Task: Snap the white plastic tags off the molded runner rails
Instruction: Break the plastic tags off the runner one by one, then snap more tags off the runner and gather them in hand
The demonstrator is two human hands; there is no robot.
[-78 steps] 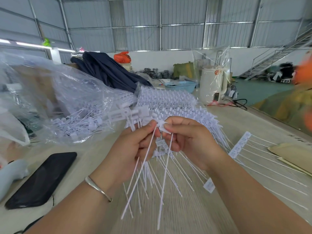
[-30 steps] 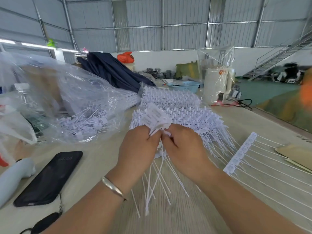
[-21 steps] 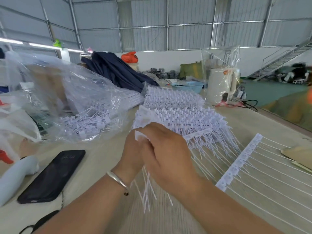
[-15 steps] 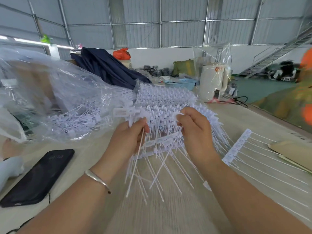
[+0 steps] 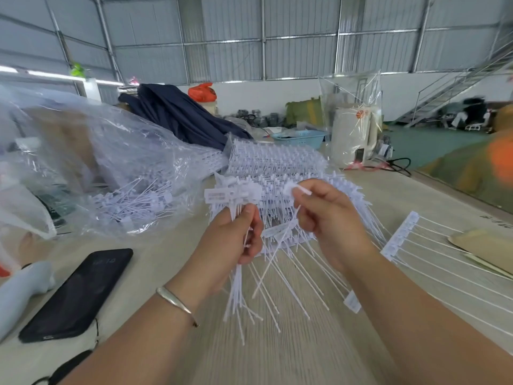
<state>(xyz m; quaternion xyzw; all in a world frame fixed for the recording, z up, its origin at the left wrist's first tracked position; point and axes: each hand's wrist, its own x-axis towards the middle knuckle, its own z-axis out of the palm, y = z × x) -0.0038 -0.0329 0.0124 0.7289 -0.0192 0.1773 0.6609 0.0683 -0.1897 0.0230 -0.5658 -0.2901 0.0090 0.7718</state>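
My left hand (image 5: 231,243) grips a bundle of loose white tags (image 5: 230,194), heads up and thin tails hanging to the table. My right hand (image 5: 326,215) pinches a single white tag (image 5: 294,190) by its head, its tail slanting down to the left. Between and behind my hands lies a heap of molded runner rails with tags on them (image 5: 277,168). One flat rail with long tails (image 5: 399,234) lies on the table to the right of my right arm.
A clear plastic bag holding loose tags (image 5: 125,195) fills the left. A black phone (image 5: 80,293) lies at the front left beside a pale grey object (image 5: 19,290). A white appliance in plastic wrap (image 5: 352,140), a blue basin (image 5: 299,137) and dark cloth (image 5: 177,115) stand behind.
My hands came together over the bundle, then drew apart. My right hand now holds one tag clear of the rail; the left still keeps its bundle.
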